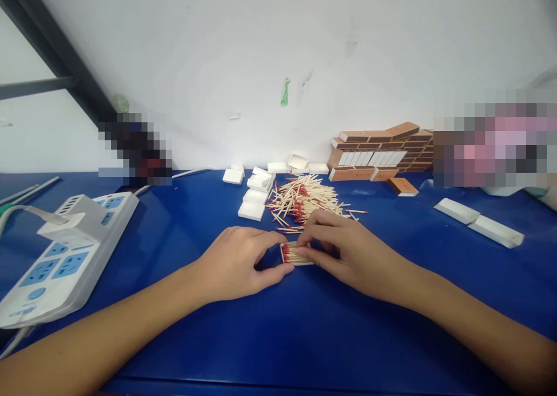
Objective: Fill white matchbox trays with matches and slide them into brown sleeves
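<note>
On the glossy blue table (278, 338), a long stack of brown cardboard matchboxes (385, 157) stands at the back right, so a good share looks finished, though their contents cannot be seen. A large heap of red-tipped wooden matches (307, 196) lies loose, and the several white card trays (251, 211) left of it look still to be filled. The left hand (243, 262) has its grip tray-wide around one end of a small white matchbox tray (299, 263), partly filled, near the table's middle. The right hand's (343, 245) grip is nearly closed over the other end; I cannot tell what it pinches. Faint print (354, 174) on the boxes is unreadable.
</note>
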`<state>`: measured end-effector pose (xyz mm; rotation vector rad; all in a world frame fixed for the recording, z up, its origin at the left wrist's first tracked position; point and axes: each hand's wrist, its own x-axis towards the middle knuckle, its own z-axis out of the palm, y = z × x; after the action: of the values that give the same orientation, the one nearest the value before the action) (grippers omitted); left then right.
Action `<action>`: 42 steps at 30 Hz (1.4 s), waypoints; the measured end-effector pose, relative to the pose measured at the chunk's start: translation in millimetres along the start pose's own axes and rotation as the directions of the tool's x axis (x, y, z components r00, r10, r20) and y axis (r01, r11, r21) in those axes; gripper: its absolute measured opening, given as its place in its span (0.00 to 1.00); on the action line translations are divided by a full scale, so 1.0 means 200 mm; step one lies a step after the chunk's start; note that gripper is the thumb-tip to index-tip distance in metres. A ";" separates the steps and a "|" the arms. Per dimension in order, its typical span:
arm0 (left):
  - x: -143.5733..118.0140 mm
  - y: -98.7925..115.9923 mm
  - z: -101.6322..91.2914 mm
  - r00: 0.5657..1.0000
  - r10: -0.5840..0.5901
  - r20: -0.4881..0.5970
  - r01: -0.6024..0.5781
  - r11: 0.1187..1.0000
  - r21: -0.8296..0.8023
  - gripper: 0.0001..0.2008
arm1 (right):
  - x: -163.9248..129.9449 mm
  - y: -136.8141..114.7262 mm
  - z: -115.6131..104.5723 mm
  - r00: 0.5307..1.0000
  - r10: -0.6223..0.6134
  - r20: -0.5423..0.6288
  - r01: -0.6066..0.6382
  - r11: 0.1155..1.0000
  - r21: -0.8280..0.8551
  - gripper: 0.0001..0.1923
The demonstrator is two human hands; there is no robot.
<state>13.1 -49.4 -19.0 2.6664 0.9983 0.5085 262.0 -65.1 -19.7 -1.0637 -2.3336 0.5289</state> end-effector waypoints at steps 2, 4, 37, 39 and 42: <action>0.00 0.00 0.00 1.000 0.005 0.000 -0.005 1.000 -0.004 0.15 | 0.00 0.00 0.01 1.000 0.000 -0.007 0.000 1.000 -0.011 0.08; 0.00 0.00 0.00 1.000 0.007 -0.003 -0.007 1.000 -0.007 0.15 | 0.00 0.00 0.00 1.000 -0.008 -0.005 0.008 1.000 -0.023 0.08; -0.01 0.00 0.00 0.998 -0.040 0.038 0.041 0.999 -0.020 0.17 | -0.06 0.38 -0.35 0.902 0.418 0.109 -0.330 0.830 -0.449 0.14; -0.01 0.00 0.00 0.999 -0.040 0.036 0.041 0.999 -0.018 0.17 | -0.06 0.38 -0.38 0.914 0.392 0.102 -0.316 0.849 -0.424 0.16; -0.01 0.00 0.00 0.999 -0.039 0.033 0.040 0.999 -0.017 0.17 | -0.06 0.37 -0.42 0.930 0.339 0.139 -0.270 0.890 -0.366 0.18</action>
<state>11.7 -49.5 -19.1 2.6256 1.0306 0.4618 361.6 -17.8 2.6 -1.6302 -2.5057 0.3611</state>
